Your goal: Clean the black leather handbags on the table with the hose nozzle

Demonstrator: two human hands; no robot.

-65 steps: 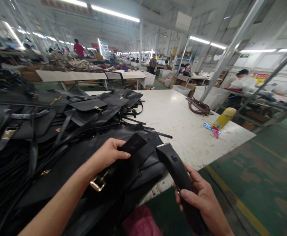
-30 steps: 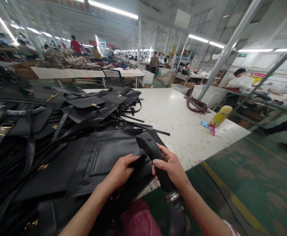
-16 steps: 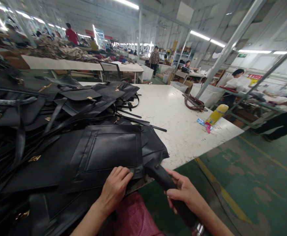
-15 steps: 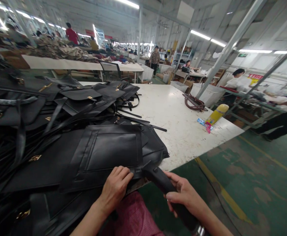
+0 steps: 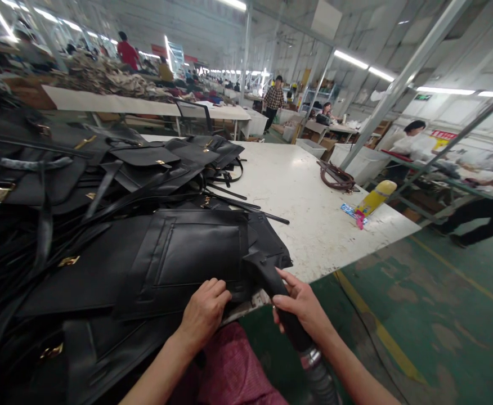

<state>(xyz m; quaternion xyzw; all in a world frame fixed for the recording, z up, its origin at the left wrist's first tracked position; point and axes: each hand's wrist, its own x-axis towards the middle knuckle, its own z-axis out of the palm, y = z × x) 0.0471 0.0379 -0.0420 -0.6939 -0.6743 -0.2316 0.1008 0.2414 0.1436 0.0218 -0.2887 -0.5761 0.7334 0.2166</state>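
A black leather bag (image 5: 200, 253) with a stitched rectangular panel lies flat at the table's near edge. My left hand (image 5: 206, 309) is closed, its curled fingers gripping the bag's near edge. In my right hand (image 5: 301, 304) is a black hand-held nozzle (image 5: 272, 275), with a metal collar and a ribbed hose (image 5: 320, 382) trailing down behind it. The nozzle's flared tip is over the bag's right end; whether it touches the leather I cannot tell. More black bags (image 5: 145, 157) with gold clasps and long straps are heaped to the left and beyond.
On the white table (image 5: 280, 174), a yellow bottle (image 5: 377, 197) stands tilted beside a small blue and pink packet (image 5: 354, 214). Coiled brown straps (image 5: 335, 175) lie farther back. A metal post (image 5: 398, 90) rises at the right. Several people work in the background.
The nozzle has swung up and left, its tip moving farther over the bag, and more of its hose shows. My left hand stays at the bag's edge. The view has shifted slightly.
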